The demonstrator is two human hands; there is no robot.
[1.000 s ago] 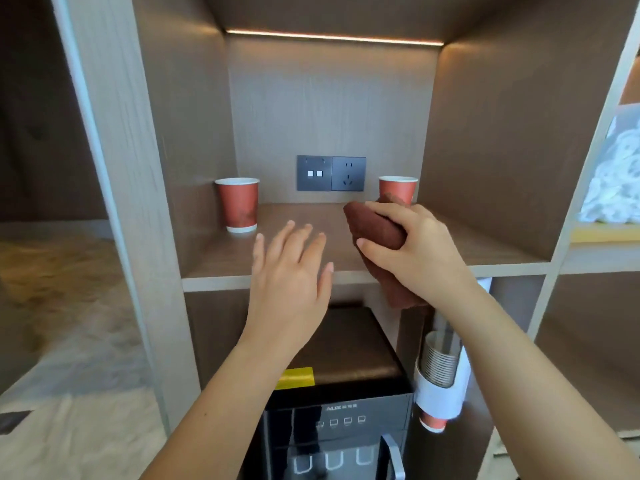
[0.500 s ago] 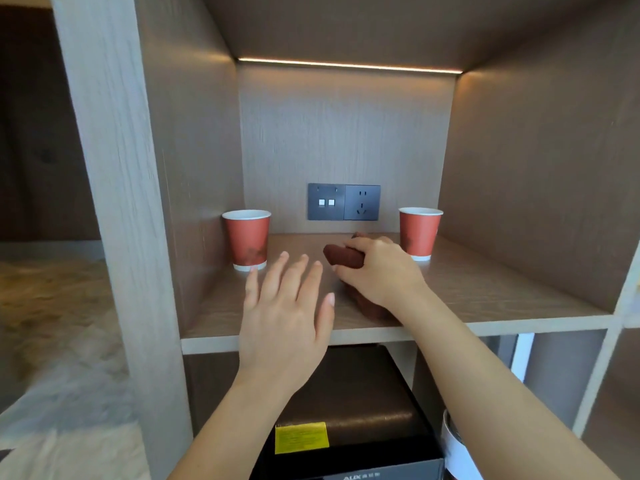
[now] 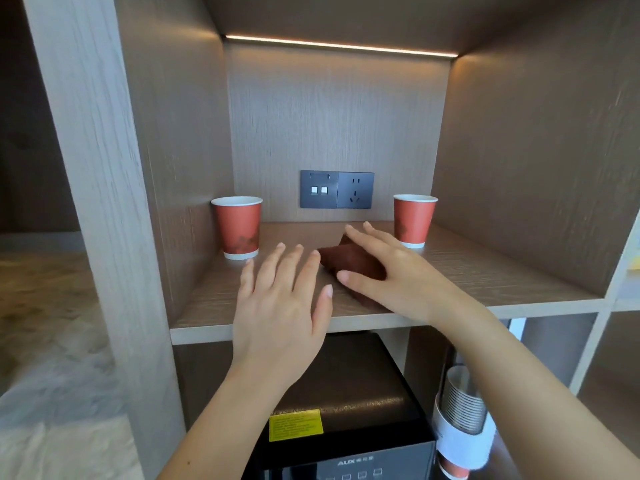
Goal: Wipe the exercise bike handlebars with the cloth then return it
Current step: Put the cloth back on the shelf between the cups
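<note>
The dark brown cloth (image 3: 349,259) lies bunched on the wooden shelf (image 3: 485,271), between two red paper cups. My right hand (image 3: 391,271) hovers flat over the cloth's right part with fingers spread, and I cannot tell if it still touches the cloth. To the left of the cloth, my left hand (image 3: 284,299) is held open above the shelf's front edge, holding nothing. The exercise bike is not in view.
A red paper cup (image 3: 238,226) stands at the shelf's left, another (image 3: 414,220) at its right. A grey socket panel (image 3: 336,189) sits on the back wall. Below the shelf is a black water dispenser (image 3: 346,410) with a cup holder (image 3: 460,427) beside it.
My right hand carried the cloth onto the shelf, set it down, then opened its fingers over it. The left hand stayed open near the shelf's front edge.
</note>
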